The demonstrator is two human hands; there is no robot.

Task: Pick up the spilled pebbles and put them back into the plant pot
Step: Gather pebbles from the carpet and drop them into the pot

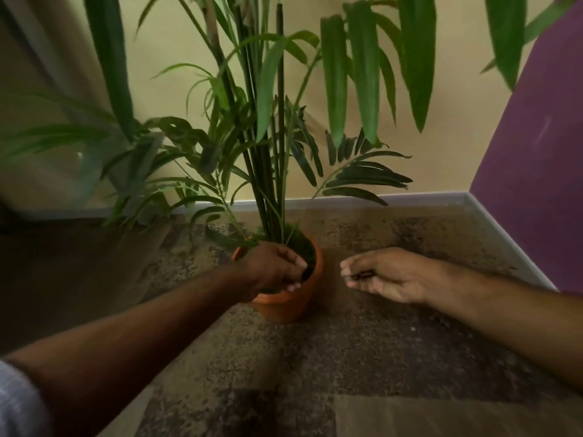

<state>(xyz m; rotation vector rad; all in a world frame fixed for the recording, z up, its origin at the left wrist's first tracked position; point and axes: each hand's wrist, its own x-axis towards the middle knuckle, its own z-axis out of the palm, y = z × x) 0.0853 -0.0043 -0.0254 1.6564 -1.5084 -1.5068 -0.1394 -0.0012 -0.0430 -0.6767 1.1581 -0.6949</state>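
Head view looks down on a terracotta plant pot [285, 305] standing on a mottled brown floor [362, 342] near the corner of a pale yellow wall [176, 42] and a purple wall [542, 159], with a light skirting board [426, 198] running along the base. Tall green stems and long leaves of the plant [271, 127] rise from the pot, and moss-like green covers its soil. The left hand [273, 268] reaches over the pot's rim, its grip curled closed with the fingertips [298, 263] pinched around a small dark pebble [306, 274] just above the soil at the pot's right side. The right hand [391, 274] hovers above the floor just beside the pot on its right, palm turned inward, fingers loosely closed around something thin and dark [362, 274]; motion blur makes it impossible to tell what that thing is. A pale sleeve [19, 402] shows at the lower left edge. A second leafy plant [135, 171] stands to the left against the wall, blurred, with a rounded glassy shape [79, 175] beside it. A single pale speck [412, 328] lies on the floor below the right forearm.
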